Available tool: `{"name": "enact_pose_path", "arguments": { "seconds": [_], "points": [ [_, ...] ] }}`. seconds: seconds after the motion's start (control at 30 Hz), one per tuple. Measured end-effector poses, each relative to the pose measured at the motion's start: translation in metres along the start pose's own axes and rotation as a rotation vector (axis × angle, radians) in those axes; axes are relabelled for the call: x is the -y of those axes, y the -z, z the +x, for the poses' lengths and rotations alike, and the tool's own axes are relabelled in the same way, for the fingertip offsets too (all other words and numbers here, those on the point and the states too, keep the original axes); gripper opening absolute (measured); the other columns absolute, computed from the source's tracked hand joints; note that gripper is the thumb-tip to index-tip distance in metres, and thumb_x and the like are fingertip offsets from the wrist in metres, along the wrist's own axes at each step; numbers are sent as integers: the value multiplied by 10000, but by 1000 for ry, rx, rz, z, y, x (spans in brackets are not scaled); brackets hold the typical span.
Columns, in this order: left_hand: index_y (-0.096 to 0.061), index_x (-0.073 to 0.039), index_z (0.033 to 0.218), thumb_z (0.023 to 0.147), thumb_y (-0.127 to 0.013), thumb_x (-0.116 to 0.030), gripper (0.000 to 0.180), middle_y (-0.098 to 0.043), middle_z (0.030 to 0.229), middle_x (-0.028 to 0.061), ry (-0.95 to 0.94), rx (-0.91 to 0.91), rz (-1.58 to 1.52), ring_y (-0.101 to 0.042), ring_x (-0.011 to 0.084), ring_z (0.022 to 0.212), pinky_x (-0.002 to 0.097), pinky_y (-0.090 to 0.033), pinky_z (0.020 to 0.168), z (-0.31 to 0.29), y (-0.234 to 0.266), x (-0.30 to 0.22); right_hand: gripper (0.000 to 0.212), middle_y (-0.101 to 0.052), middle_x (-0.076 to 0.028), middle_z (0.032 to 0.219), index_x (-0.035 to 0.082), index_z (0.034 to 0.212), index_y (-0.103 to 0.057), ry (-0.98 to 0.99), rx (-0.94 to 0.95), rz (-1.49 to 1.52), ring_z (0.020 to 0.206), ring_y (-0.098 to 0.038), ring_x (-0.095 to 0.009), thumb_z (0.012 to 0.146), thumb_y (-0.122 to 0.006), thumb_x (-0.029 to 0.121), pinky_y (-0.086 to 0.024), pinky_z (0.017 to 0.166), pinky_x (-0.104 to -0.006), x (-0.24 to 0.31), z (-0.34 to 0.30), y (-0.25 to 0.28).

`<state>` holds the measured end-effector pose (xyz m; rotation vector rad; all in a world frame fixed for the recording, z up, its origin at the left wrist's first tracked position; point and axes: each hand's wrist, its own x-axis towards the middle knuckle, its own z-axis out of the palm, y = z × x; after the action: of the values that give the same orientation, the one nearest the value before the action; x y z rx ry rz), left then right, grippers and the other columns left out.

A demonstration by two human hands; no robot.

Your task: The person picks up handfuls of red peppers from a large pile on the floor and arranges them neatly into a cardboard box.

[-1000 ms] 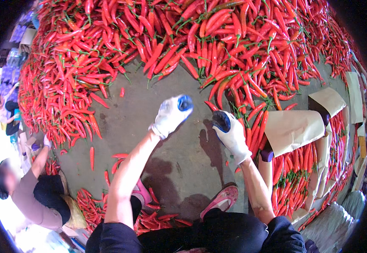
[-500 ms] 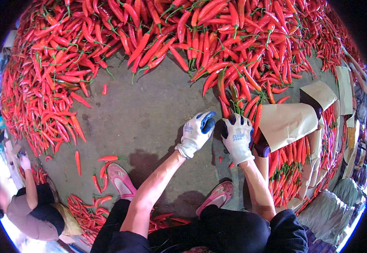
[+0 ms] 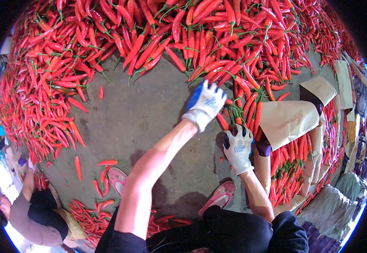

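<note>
My left hand [image 3: 205,104], in a white glove with a blue palm, reaches to the near edge of a heap of red chili peppers [image 3: 192,46]. Its fingers are apart and slightly blurred, with nothing visible in them. Lower and to the right, my right hand [image 3: 239,146], gloved the same way, is curled around chili peppers. Green stems [image 3: 235,114] stick out just past its fingertips, and its palm side is hidden. More chili peppers [image 3: 251,114] lie close to its right, beside a brown paper sheet [image 3: 288,122].
Chili peppers lie in paper-lined rows [image 3: 289,164] at right, near grey sacking [image 3: 327,211]. Heaped peppers [image 3: 44,97] stretch along the left. Loose peppers [image 3: 78,166] dot the concrete floor [image 3: 145,105]. Another person [image 3: 35,215] works at lower left. My pink shoes [image 3: 220,195] stand below.
My left hand has moved forward from beside my right hand to the heap's edge. The right hand has drawn slightly back toward me, the green stems moving with it.
</note>
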<state>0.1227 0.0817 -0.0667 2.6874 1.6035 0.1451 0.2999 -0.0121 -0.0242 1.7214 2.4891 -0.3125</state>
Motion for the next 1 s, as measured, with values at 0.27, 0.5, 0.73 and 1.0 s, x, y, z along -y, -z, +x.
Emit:
{"name": "enact_pose_path", "arguments": {
  "seconds": [0.27,0.5,0.73,1.0],
  "points": [
    [-623,-47,1093,773,-710,-143,345,-650,1066,162,393,-199,-579,-602,359,1011,434,-472,901,-133,42,52,331,-554,-80,1197,170,1014,-677,-21,-93,39,1151,-468,-338,685,-715,166,-357,977,-485,0,-15,-15],
    [-615,-73,1115,761,-705,-210,391,-656,1012,166,51,347,-747,-630,354,936,435,-514,826,-218,70,41,334,-531,-114,1205,165,1008,-659,4,-84,100,1148,-471,-342,680,-721,175,-361,978,-497,-5,-16,-17],
    [-615,-56,1137,795,-670,-255,399,-660,1000,182,-90,752,-1031,-654,346,825,441,-531,748,-223,87,37,519,-552,-161,1185,106,1140,-613,-32,-6,392,1112,-522,-361,673,-777,263,-418,956,-467,6,-2,38],
    [-615,-41,1137,848,-682,-320,407,-634,1087,174,298,-602,-443,-623,348,981,432,-497,843,65,137,81,523,-596,-149,1192,48,1214,-571,-124,-879,365,1134,-531,-331,791,-728,311,-394,994,-445,-73,180,157]
  ]
}}
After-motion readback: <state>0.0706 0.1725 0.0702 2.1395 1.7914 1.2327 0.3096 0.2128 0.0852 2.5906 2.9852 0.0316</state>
